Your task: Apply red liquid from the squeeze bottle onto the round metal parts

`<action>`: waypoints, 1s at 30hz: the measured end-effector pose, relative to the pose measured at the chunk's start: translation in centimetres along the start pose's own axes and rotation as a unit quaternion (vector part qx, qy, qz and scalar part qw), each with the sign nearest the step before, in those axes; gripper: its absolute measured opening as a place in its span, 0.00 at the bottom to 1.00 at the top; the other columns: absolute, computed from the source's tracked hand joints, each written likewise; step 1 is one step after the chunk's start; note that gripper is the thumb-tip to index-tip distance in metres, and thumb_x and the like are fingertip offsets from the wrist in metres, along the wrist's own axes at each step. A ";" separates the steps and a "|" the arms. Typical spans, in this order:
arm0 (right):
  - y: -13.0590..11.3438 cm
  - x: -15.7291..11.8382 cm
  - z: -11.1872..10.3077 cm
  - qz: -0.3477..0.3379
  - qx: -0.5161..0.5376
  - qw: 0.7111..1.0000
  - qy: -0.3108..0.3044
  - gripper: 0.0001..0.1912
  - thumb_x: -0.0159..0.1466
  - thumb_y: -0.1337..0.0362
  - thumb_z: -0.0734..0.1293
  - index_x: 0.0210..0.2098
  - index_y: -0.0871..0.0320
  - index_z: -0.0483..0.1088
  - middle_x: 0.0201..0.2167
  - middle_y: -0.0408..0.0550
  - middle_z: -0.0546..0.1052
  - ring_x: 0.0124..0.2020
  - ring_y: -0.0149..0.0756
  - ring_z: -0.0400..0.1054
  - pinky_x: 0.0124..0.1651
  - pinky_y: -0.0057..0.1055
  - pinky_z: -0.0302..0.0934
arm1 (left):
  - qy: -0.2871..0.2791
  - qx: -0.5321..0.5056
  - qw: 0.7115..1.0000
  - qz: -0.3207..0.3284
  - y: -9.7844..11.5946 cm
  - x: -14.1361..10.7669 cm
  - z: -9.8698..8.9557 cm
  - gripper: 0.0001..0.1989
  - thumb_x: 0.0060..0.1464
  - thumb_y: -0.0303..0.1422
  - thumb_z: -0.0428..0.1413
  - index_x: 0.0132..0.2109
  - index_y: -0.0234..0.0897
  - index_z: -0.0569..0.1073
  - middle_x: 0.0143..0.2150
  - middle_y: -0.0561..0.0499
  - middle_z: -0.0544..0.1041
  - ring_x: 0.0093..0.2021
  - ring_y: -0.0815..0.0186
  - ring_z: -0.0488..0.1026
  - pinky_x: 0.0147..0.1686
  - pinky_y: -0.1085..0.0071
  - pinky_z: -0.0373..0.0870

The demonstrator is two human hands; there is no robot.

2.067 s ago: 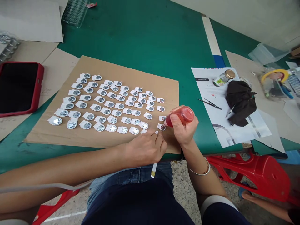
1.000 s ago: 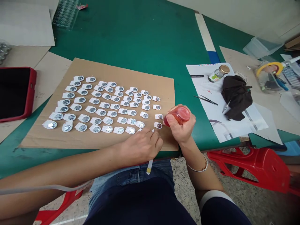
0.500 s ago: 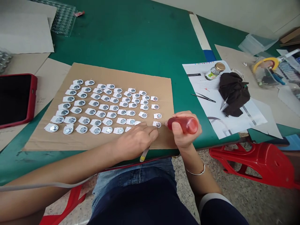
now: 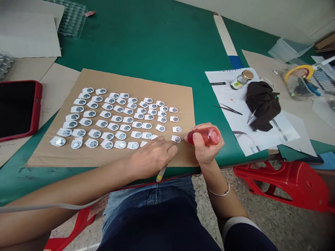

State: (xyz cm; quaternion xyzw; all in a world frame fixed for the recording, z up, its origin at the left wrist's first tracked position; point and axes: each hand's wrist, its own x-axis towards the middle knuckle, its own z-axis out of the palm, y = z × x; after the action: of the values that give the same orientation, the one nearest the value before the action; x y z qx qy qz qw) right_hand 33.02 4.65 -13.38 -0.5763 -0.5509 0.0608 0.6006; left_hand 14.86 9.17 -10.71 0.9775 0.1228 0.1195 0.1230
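My right hand [image 4: 208, 150] is wrapped round a red squeeze bottle [image 4: 205, 136]. The bottle's thin tip points left at a small round silver badge on white backing [image 4: 177, 139]. Beside that badge, my left hand [image 4: 155, 157] is closed with fingertips low over the cardboard sheet [image 4: 110, 160]. A thin stick-like tool with a yellow end [image 4: 159, 177] sticks out below my left hand, held in its fingers. Rows of similar silver badges [image 4: 107, 135] on white backings cover the cardboard to the left, and a few lie partly under my left hand.
A red-cased phone [image 4: 18, 108] lies at the left, near clear trays [image 4: 72, 21]. At the right are printed paper [image 4: 222, 89], tweezers [image 4: 228, 109], a glass jar [image 4: 242, 79], black cloth [image 4: 261, 101] and yellow tape [image 4: 299, 71]. A red stool [image 4: 295, 181] stands below.
The whole view has shifted slightly. The bottle in my right hand is tilted a little differently, its tip still near the same badge. My left hand keeps nearly the same place and grip.
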 end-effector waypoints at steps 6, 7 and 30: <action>0.0 0.0 0.1 0.005 0.000 1.000 -0.003 0.09 0.54 0.60 0.67 0.32 0.57 0.66 0.28 0.44 0.72 0.30 0.31 0.68 0.35 0.35 0.65 | 0.005 0.002 1.000 0.010 0.0 0.0 0.0 0.09 0.53 0.18 0.44 0.33 0.28 0.68 0.29 0.44 0.72 0.35 0.61 0.72 0.39 0.62 0.69; 0.0 0.0 0.1 0.005 0.000 1.000 -0.002 0.09 0.54 0.60 0.67 0.32 0.57 0.66 0.28 0.44 0.72 0.30 0.32 0.68 0.35 0.35 0.65 | 0.004 0.003 1.000 0.009 0.0 0.0 0.0 0.09 0.53 0.18 0.44 0.33 0.29 0.68 0.29 0.44 0.72 0.35 0.61 0.72 0.39 0.62 0.69; -0.1 -0.1 -0.1 -0.018 0.004 0.999 -0.036 0.07 0.56 0.61 0.65 0.33 0.56 0.65 0.28 0.45 0.72 0.30 0.32 0.68 0.34 0.35 0.65 | 0.022 -0.093 0.995 0.008 -1.1 0.1 -0.1 0.09 0.50 0.18 0.46 0.36 0.30 0.68 0.29 0.47 0.72 0.30 0.67 0.70 0.35 0.69 0.68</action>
State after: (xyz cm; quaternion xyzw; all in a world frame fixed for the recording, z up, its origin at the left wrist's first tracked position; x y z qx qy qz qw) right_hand 33.06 4.50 -13.34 -0.5613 -0.5822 0.0730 0.5837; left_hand 14.68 10.20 -10.90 0.9599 0.1057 0.1530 0.2099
